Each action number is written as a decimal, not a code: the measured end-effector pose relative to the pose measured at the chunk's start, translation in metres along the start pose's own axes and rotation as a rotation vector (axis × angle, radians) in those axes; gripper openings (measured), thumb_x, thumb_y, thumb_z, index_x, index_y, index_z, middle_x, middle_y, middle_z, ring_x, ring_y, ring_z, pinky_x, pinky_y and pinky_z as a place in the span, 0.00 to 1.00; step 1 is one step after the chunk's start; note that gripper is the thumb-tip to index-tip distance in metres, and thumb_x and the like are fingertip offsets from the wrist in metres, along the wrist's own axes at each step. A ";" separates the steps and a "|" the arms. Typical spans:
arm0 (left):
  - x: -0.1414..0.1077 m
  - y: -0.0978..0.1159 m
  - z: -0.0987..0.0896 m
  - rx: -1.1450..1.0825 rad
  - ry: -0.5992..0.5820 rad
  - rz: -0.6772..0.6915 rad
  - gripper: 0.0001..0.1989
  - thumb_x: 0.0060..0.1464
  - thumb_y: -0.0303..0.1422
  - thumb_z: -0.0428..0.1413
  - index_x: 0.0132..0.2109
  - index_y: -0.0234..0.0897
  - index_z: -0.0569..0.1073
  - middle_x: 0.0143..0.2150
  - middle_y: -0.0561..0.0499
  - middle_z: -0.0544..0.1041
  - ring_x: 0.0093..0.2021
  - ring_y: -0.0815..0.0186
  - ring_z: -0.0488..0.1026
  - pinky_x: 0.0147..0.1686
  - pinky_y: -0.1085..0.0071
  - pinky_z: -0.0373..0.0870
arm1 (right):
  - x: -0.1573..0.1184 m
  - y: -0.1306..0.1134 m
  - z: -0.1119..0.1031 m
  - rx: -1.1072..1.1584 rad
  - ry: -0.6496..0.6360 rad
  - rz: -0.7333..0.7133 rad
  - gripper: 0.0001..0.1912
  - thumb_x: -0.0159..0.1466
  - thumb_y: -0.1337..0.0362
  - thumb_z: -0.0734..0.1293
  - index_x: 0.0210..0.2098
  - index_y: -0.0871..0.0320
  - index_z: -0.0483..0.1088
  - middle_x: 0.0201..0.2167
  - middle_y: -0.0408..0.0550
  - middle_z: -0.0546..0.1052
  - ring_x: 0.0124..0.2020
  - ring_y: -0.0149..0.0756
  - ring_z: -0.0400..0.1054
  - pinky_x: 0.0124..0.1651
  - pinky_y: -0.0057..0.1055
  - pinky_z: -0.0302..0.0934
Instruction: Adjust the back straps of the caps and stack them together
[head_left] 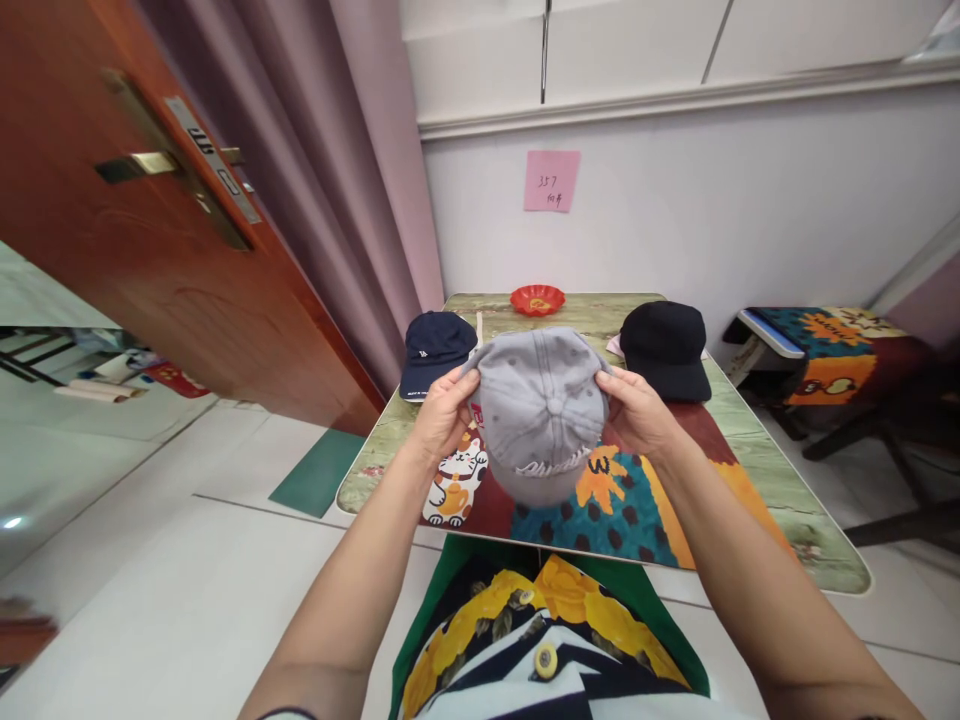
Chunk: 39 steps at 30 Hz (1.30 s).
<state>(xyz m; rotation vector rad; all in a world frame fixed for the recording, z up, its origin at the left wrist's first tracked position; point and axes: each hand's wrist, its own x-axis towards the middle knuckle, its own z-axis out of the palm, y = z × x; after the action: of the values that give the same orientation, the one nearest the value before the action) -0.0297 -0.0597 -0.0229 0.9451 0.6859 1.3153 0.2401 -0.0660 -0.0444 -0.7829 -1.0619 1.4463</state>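
A grey baseball cap (546, 400) hangs above the table between my two hands, its crown toward me and its brim pointing down at my body. White embroidered lettering runs along its front. My left hand (444, 412) pinches the cap's left edge, and my right hand (632, 408) pinches the right edge. Beyond my left hand sits a navy baseball cap (437, 345) with a small white emblem. Past my right hand is a black baseball cap (664, 345), with something pinkish partly hidden behind it.
The green marbled table (750, 430) carries a colourful mat (630, 510) with a cat drawing. At its back edge lies a red scalloped dish (538, 299). A pink note (551, 181) is stuck to the wall. To the left stands a wooden door (247, 250) beside a mauve curtain (360, 150).
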 end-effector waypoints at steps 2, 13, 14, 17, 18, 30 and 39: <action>0.004 -0.015 0.006 -0.156 0.027 -0.097 0.10 0.53 0.33 0.66 0.43 0.34 0.81 0.40 0.47 0.84 0.42 0.62 0.81 0.51 0.67 0.74 | 0.002 0.008 0.007 0.214 0.013 0.106 0.12 0.60 0.58 0.73 0.41 0.55 0.78 0.35 0.44 0.83 0.37 0.38 0.78 0.46 0.34 0.72; -0.013 -0.084 -0.001 -0.575 -0.111 -0.305 0.45 0.57 0.65 0.46 0.63 0.30 0.71 0.60 0.34 0.76 0.67 0.41 0.66 0.66 0.46 0.59 | -0.011 0.071 -0.012 0.621 0.099 0.260 0.11 0.68 0.59 0.64 0.45 0.51 0.77 0.42 0.43 0.84 0.52 0.43 0.77 0.61 0.46 0.68; -0.014 -0.084 0.000 -0.576 -0.124 -0.295 0.46 0.56 0.66 0.46 0.64 0.31 0.71 0.61 0.34 0.75 0.68 0.41 0.64 0.66 0.45 0.57 | -0.011 0.072 -0.012 0.634 0.094 0.245 0.11 0.69 0.58 0.63 0.45 0.50 0.77 0.43 0.42 0.84 0.53 0.42 0.76 0.61 0.46 0.67; -0.012 -0.086 0.006 -0.581 -0.155 -0.259 0.50 0.52 0.69 0.45 0.66 0.34 0.69 0.65 0.35 0.72 0.70 0.40 0.60 0.67 0.44 0.54 | -0.008 0.072 -0.009 0.669 0.055 0.258 0.14 0.70 0.54 0.62 0.45 0.51 0.77 0.46 0.44 0.83 0.55 0.43 0.75 0.62 0.47 0.66; -0.010 -0.086 0.008 -0.584 -0.163 -0.244 0.51 0.51 0.70 0.44 0.66 0.36 0.69 0.66 0.36 0.71 0.70 0.40 0.59 0.68 0.43 0.53 | -0.005 0.072 -0.007 0.672 0.044 0.277 0.15 0.70 0.53 0.61 0.46 0.51 0.77 0.47 0.45 0.83 0.55 0.44 0.75 0.63 0.47 0.65; 0.022 -0.044 0.018 -0.634 0.067 -0.075 0.47 0.55 0.67 0.43 0.65 0.36 0.70 0.63 0.39 0.74 0.69 0.43 0.62 0.68 0.45 0.55 | -0.068 0.095 0.005 0.749 -0.053 0.531 0.17 0.60 0.53 0.75 0.42 0.56 0.75 0.35 0.44 0.84 0.38 0.35 0.80 0.46 0.31 0.73; 0.034 -0.121 -0.001 -0.545 0.107 -0.385 0.37 0.60 0.62 0.45 0.52 0.33 0.78 0.53 0.36 0.80 0.62 0.49 0.72 0.62 0.53 0.67 | -0.066 0.049 0.002 0.769 0.386 0.365 0.14 0.62 0.74 0.69 0.46 0.54 0.75 0.42 0.44 0.84 0.43 0.35 0.80 0.46 0.30 0.76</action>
<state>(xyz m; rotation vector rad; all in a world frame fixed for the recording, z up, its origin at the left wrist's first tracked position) 0.0334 -0.0250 -0.1260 0.2847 0.5160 1.1241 0.2296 -0.1294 -0.0956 -0.6564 -0.0283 1.7424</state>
